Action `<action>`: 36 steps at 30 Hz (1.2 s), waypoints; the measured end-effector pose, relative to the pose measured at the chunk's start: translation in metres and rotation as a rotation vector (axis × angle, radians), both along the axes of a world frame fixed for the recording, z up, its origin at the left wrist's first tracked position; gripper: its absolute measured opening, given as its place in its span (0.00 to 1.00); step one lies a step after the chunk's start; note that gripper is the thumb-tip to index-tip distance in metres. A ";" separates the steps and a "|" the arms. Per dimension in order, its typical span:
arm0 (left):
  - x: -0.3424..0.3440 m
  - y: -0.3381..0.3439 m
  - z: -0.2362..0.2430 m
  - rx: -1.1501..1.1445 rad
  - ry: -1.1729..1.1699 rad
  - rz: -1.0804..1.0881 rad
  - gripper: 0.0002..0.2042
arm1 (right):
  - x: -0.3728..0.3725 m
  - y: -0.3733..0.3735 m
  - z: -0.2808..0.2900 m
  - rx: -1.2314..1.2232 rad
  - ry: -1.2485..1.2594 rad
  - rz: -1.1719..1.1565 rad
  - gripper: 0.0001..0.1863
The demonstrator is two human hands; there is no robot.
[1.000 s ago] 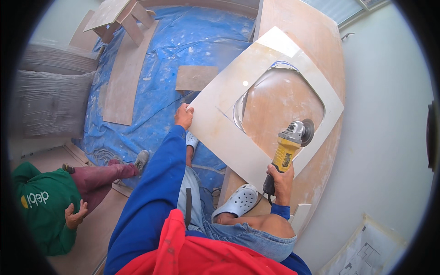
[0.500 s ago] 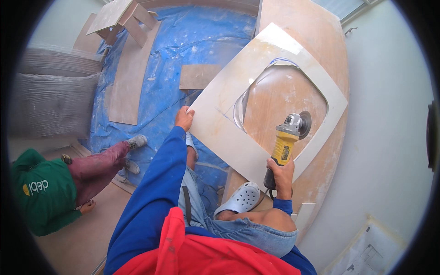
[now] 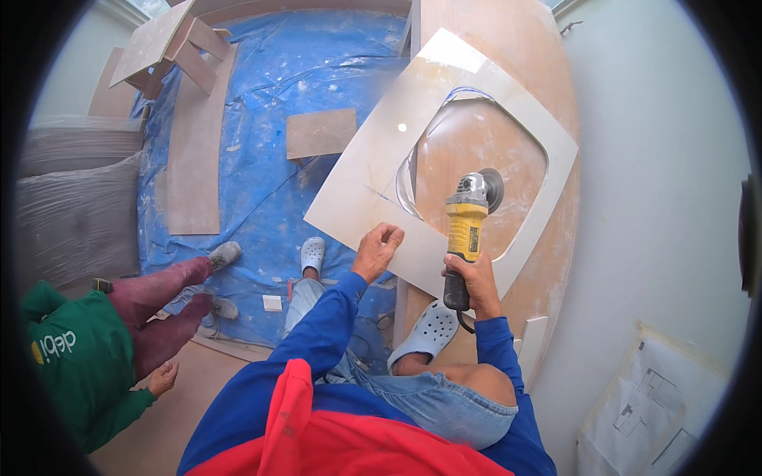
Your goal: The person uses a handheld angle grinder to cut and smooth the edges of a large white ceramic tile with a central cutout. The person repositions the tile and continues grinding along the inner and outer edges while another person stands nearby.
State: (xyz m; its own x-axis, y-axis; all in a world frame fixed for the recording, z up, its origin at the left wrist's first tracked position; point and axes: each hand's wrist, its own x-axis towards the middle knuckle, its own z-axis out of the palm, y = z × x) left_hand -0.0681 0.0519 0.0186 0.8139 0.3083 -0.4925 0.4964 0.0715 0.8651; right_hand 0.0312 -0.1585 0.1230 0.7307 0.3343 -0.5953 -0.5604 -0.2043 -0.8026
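Observation:
My right hand [image 3: 476, 279] grips the black handle of a yellow angle grinder [image 3: 466, 226]. The grinder's grey disc [image 3: 493, 190] is over the large rounded cutout in a pale slab [image 3: 361, 170]. My left hand [image 3: 377, 252] hovers at the slab's near left edge, fingers curled together with nothing visible in them; whether it touches the slab is unclear. The slab lies tilted on a light wooden bench [image 3: 508, 47], and the bench surface shows through the cutout. Blue pencil-like lines mark the slab beside the hole.
A person in a green top [image 3: 91, 361] sits at the left. Blue sheeting [image 3: 262, 103] covers the floor, with a loose board [image 3: 321, 133] and a long plank [image 3: 194, 159] on it. My foot in a light clog [image 3: 432, 329] rests by the bench. A drawing sheet [image 3: 647, 404] hangs on the right wall.
My left hand has let go of the slab's left corner and moved right along its near edge. The grinder has shifted slightly left and up in view, as the whole view moved.

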 end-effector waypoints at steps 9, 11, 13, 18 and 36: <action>0.035 -0.111 0.040 -1.034 0.001 0.049 0.37 | 0.024 -0.029 0.001 0.068 0.238 0.171 0.25; 0.033 -0.105 0.040 -1.025 0.016 0.041 0.38 | 0.014 -0.028 -0.008 0.120 0.259 0.100 0.26; 0.028 -0.089 0.042 -0.938 0.032 0.008 0.39 | -0.002 -0.014 -0.018 0.197 0.291 -0.040 0.24; 0.020 -0.046 0.046 -0.814 0.165 0.011 0.31 | -0.039 0.022 -0.032 0.425 0.379 -0.234 0.24; 0.034 0.068 -0.011 -0.273 0.070 -0.216 0.29 | -0.072 0.168 -0.088 -0.423 -0.204 -0.334 0.34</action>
